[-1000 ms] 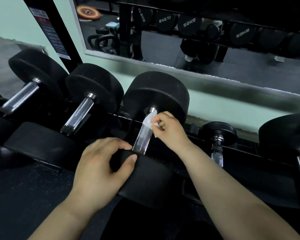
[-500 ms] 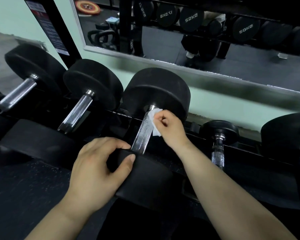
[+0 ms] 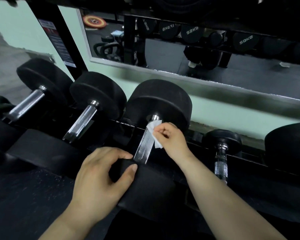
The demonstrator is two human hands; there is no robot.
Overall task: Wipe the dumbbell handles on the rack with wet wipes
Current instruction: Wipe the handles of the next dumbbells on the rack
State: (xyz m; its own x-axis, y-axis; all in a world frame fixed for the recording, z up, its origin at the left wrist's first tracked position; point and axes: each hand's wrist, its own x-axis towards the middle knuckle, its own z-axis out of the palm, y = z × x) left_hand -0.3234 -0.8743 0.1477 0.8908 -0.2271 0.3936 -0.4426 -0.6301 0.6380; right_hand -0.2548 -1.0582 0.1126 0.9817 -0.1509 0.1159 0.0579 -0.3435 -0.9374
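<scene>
With the left hand (image 3: 100, 177) gripping the near head (image 3: 145, 186) and the right hand (image 3: 171, 138) pinching the wipe (image 3: 153, 131) at frame centre (seemingly against the handle (image 3: 144, 146)), that light pinch risks slipping off the knurling.

On my feed each dumbbell (image 3: 158, 101) head is matte black. The handle (image 3: 144, 148) I watch is bright chrome with a fine cross-hatched knurl. The wet wipe (image 3: 153, 129) is plain white. I read the wall (image 3: 223, 115) as pale mint green, the mirror frame (image 3: 180, 76) silver-grey. A reflected plate (image 3: 94, 21) shows red and yellow rings; reflected weights (image 3: 191, 32) carry pale lettering.
</scene>
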